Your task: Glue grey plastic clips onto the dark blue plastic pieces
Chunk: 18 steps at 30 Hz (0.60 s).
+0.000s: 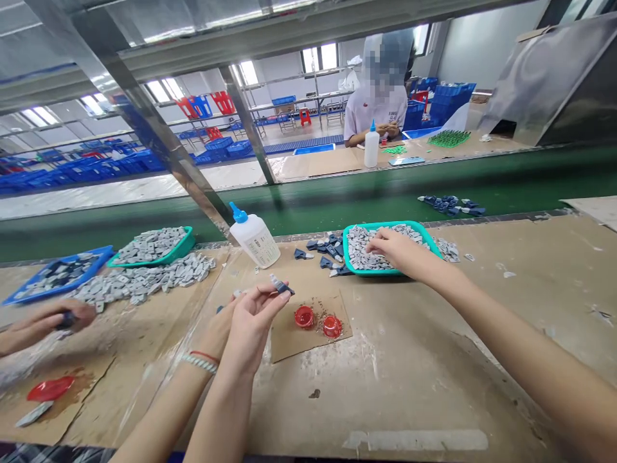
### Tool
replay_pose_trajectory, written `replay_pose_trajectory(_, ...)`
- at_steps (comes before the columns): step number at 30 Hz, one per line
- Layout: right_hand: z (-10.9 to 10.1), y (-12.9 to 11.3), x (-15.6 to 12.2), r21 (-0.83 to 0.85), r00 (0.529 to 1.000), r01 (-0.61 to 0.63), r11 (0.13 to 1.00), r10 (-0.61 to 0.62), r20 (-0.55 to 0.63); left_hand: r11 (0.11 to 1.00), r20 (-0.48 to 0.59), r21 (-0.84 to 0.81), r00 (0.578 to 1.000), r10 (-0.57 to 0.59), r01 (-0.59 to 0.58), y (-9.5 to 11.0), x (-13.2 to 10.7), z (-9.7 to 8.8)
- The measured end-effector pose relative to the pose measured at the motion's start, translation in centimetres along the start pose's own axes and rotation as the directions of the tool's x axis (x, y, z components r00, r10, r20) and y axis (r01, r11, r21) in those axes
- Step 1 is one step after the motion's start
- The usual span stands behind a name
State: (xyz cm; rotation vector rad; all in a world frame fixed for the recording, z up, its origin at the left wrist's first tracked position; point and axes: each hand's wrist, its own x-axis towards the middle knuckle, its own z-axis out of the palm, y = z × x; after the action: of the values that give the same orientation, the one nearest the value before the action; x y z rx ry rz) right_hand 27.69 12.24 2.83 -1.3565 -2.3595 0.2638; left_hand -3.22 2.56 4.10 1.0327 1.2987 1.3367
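Note:
My left hand [253, 318] is raised over the bench and pinches a small grey-and-blue part [281, 285] at its fingertips. Close behind it lies another forearm with a bracelet [201, 361]; that hand is mostly hidden. My right hand [400, 251] reaches into a teal tray [345, 249] of small grey parts, fingers curled down onto them; I cannot see whether it holds one. Two red caps [304, 316] [332, 326] sit on a cardboard piece [289, 344] below my left hand. A white glue bottle [254, 239] with a blue nozzle leans beside loose dark blue parts [328, 247].
At the left are a second teal tray [187, 243], a blue tray [19, 294], a heap of grey parts [144, 280], a co-worker's hand [48, 318] and a red lid [51, 388]. A green conveyor belt [337, 193] carries dark parts [453, 204]. A person [378, 106] works across it.

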Motion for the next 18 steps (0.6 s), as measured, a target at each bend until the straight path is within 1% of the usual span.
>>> replay_pose_trajectory(2,0.0,-1.3,-2.0,0.195,0.996,-0.049,0.979,0.061,-0.058,0.998,-0.055,-0.058,0.998,-0.005,0.001,-0.6,-1.5,-0.4)
replay_pose_trajectory(3,0.3,-2.1,-3.1,0.311,0.99,-0.102,0.945,0.127,-0.061,0.996,-0.083,-0.084,0.997,-0.005,-0.002,-0.9,-2.1,-0.5)
replay_pose_trajectory(4,0.7,-3.0,-4.2,0.435,0.977,-0.162,0.885,0.206,-0.054,0.994,-0.107,-0.11,0.994,-0.01,-0.002,-1.2,-2.7,-0.6)
replay_pose_trajectory(5,1.3,-4.0,-5.2,0.553,0.961,-0.21,0.806,0.273,-0.033,0.991,-0.125,-0.136,0.992,-0.02,0.003,-1.5,-3.2,-0.6)
replay_pose_trajectory(7,2.7,-6.0,-6.8,0.719,0.928,-0.284,0.634,0.369,0.041,0.983,-0.13,-0.185,0.991,-0.044,0.02,-2.0,-4.2,-0.5)
replay_pose_trajectory(8,3.4,-7.0,-7.4,0.762,0.914,-0.316,0.565,0.397,0.084,0.978,-0.12,-0.205,0.991,-0.052,0.027,-2.1,-4.6,-0.4)
replay_pose_trajectory(10,4.6,-8.6,-8.1,0.798,0.891,-0.373,0.474,0.422,0.167,0.974,-0.085,-0.224,0.994,-0.063,0.043,-2.2,-5.4,-0.2)
replay_pose_trajectory(12,5.4,-9.9,-8.3,0.805,0.882,-0.404,0.433,0.418,0.218,0.97,-0.051,-0.235,0.996,-0.075,0.061,-2.3,-6.0,-0.1)
replay_pose_trajectory(14,5.8,-10.8,-8.2,0.819,0.874,-0.416,0.396,0.421,0.241,0.963,-0.028,-0.258,0.995,-0.092,0.082,-2.4,-6.4,-0.1)
replay_pose_trajectory(18,6.3,-12.0,-7.7,0.851,0.823,-0.455,0.263,0.49,0.289,0.914,-0.005,-0.378,0.986,-0.164,0.15,-2.8,-6.8,-0.4)
